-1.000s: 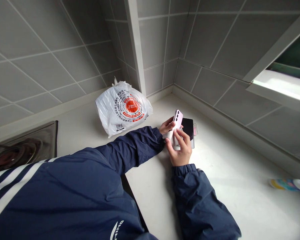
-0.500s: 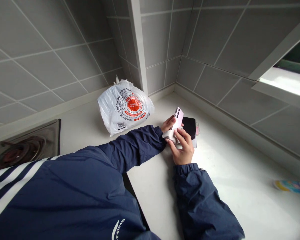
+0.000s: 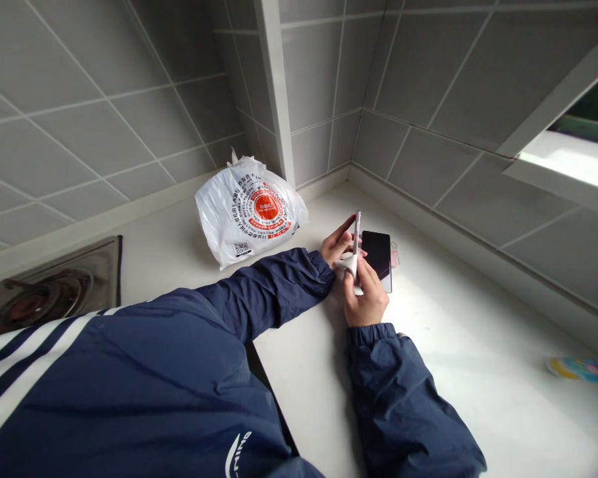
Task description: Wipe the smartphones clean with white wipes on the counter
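- The left hand (image 3: 335,245), just right of the frame's centre, is partly closed, its fingers bent round a thin phone (image 3: 357,231); fingertips show on both sides of it.
- The phone stands nearly upright between the hands, edge toward the camera, so neither broad face can be read.
- The right hand (image 3: 367,299), just below, is closed in a pinch, thumb and fingers gathered on a crumpled white wipe (image 3: 347,264) against the phone's lower end; whether these fingers touch the phone itself cannot be told.
- As a judgement, the phone will handle as light, stiff and slick, with glass that could crack if dropped; it is best held by its long edges, with fingers spread behind. The wipe looks soft and limp, so a pinch over a folded part should serve; if damp, it would make the phone more slippery.
- Just right of the hands, a dark-screened device (image 3: 379,255) lies flat on the white counter (image 3: 299,352), and a pinkish clear piece (image 3: 395,255) shows past its right edge, perhaps a case.
- Left of centre slumps a white plastic bag (image 3: 252,211) with a red round print.
- Farther out are a stove burner (image 3: 50,302) at the left edge, a blurred bottle (image 3: 578,370) at lower right, and grey wall tiles (image 3: 323,73) across the top.
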`<state>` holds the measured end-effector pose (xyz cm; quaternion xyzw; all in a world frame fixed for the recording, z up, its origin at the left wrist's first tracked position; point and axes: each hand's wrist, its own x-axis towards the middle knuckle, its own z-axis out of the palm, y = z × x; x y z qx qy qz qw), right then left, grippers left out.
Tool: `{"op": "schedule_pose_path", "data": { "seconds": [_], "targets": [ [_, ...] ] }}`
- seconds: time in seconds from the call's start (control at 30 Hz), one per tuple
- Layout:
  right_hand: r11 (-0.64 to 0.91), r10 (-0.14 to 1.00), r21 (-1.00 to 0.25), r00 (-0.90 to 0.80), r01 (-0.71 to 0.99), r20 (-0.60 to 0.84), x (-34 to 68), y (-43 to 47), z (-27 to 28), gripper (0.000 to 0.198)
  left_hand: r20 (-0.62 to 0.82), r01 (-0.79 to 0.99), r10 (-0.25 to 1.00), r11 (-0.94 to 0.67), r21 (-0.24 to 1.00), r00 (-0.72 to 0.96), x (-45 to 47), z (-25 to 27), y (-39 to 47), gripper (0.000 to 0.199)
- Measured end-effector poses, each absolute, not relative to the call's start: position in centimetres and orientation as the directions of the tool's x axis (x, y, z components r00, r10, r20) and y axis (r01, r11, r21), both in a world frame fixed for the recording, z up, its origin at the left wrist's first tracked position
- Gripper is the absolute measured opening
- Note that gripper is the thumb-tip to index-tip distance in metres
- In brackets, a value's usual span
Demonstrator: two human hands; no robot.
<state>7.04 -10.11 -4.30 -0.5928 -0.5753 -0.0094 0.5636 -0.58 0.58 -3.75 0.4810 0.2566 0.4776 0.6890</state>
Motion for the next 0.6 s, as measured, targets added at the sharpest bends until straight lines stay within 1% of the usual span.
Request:
{"op": "schedule_pose_path", "data": {
  "seconds": [0.07, 0.13, 0.23, 0.3, 0.37, 0.43, 0.5, 0.6],
  "targets": [
    [0.228, 0.690, -0.718, 0.411, 0.657, 0.595, 7.3, -10.2, -4.5, 0.041, 0.092, -0.355, 0.921, 0.052, 0.933, 0.378, -0.7, -3.5, 0.8, 0.072],
    [0.145, 0.706, -0.784, 0.492, 0.604, 0.509, 7.6, -10.2, -4.7, 0.044, 0.077, -0.276, 0.941, 0.017, 0.961, 0.328, -0.8, -3.4, 1.2, 0.070],
    [0.048, 0.721, -0.847, 0.569, 0.529, 0.396, 7.9, -10.1, -5.0, 0.050, 0.131, -0.184, 0.962, -0.087, 0.979, 0.242, -0.7, -4.1, 2.0, 0.065],
    [0.019, 0.731, -0.877, 0.592, 0.480, 0.339, 8.0, -10.1, -5.0, 0.053, 0.188, -0.199, 0.958, -0.145, 0.969, 0.216, -0.5, -4.8, 2.6, 0.057],
    [0.003, 0.734, -0.898, 0.609, 0.439, 0.300, 8.1, -10.0, -4.8, 0.052, 0.180, -0.208, 0.961, -0.135, 0.969, 0.212, -0.4, -5.3, 3.2, 0.059],
    [-0.006, 0.712, -0.900, 0.634, 0.435, 0.302, 8.2, -10.1, -4.3, 0.048, 0.115, -0.176, 0.972, -0.080, 0.981, 0.203, -0.5, -5.3, 3.7, 0.066],
    [-0.010, 0.670, -0.888, 0.662, 0.460, 0.336, 8.4, -10.0, -3.9, 0.044, 0.040, -0.111, 0.979, -0.018, 0.994, 0.199, -0.7, -5.0, 4.3, 0.071],
    [-0.018, 0.604, -0.881, 0.707, 0.473, 0.368, 9.2, -9.9, -3.5, 0.043, -0.025, -0.003, 0.975, 0.027, 1.000, 0.223, -1.2, -4.4, 5.1, 0.071]
  ]
}}
